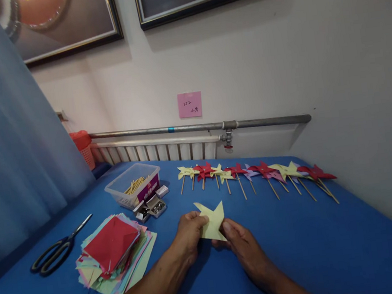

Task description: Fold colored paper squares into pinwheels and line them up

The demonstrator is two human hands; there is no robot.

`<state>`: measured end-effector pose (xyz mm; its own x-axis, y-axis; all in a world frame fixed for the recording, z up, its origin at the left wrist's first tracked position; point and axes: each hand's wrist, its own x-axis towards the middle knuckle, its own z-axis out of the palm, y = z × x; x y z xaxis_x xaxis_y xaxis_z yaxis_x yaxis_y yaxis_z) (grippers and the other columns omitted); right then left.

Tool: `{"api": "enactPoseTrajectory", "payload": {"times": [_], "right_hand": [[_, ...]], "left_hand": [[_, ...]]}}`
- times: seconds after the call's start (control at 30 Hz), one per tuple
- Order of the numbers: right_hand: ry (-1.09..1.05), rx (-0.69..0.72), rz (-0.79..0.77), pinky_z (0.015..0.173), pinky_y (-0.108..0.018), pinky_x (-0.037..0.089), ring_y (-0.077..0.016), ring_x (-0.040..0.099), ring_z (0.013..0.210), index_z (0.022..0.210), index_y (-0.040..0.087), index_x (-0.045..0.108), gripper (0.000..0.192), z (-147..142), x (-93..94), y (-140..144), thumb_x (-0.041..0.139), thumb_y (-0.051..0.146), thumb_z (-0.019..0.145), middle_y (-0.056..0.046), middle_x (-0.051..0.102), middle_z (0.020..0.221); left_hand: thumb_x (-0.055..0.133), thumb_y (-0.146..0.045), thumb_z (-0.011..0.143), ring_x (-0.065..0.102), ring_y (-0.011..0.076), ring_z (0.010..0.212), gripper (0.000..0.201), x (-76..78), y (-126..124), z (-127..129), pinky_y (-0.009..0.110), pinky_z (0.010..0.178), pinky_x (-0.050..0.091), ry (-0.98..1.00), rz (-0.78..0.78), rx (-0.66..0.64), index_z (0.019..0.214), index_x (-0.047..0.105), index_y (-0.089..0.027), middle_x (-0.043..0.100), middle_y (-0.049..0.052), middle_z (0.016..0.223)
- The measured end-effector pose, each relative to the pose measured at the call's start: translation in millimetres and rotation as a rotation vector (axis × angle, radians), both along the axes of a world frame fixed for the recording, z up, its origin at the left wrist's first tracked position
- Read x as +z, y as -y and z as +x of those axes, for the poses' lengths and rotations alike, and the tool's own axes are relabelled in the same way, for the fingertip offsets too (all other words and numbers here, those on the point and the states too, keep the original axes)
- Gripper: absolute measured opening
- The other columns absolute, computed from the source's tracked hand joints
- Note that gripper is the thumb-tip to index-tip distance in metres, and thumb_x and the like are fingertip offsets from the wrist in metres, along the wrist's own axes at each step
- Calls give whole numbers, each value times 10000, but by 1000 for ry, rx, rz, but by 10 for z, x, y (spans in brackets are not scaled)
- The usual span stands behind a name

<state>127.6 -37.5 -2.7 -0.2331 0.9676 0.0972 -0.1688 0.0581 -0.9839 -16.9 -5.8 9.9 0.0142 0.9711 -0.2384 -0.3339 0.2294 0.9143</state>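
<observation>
Both of my hands hold a pale yellow paper pinwheel (212,219) just above the blue table (339,244). My left hand (189,234) pinches its left edge with thumb on top. My right hand (243,247) presses its lower right corner with the thumb. The paper's pointed flaps stick up and out to the upper left and upper right. No stick is visible on it.
A row of finished yellow, red and purple pinwheels on sticks (257,172) lies behind. A stack of coloured paper squares (114,252), black scissors (59,249), a clear tub of sticks (134,184) and small open boxes of pins (151,207) sit at left.
</observation>
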Motion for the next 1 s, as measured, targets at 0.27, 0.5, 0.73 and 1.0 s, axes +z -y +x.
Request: {"api": "enactPoseTrajectory", "payload": {"times": [0.27,0.5,0.73,1.0], "right_hand": [[34,-69,-17,623,-288,510,-189,628,689,1060,179,694,484,-2,-89,-66,628,611,852,-39,707,815],[56,-160,-76,549,-287,486,-172,587,575,974,170,709,539,-11,-70,-76,684,663,759,-39,714,740],[-39,-173,-69,655,-328,536,-220,670,703,1188,201,611,597,7,-84,-88,706,618,772,-54,739,878],[216,-189,173,749,-302,514,-199,644,811,1327,233,569,474,119,-83,-33,604,448,906,-50,699,956]], "left_hand": [[753,-302,581,496,120,441,253,-46,20,55,244,464,356,-83,53,-42,621,538,-174,578,-5,514],[740,-316,591,527,129,462,247,-46,72,89,245,473,374,-92,60,-69,635,544,-173,601,3,536],[738,-292,557,501,114,461,243,29,89,87,245,496,389,0,3,-43,629,540,-172,586,-5,525],[740,-280,553,477,92,480,231,19,55,48,230,520,351,24,10,-18,643,565,-159,588,-11,545]]}}
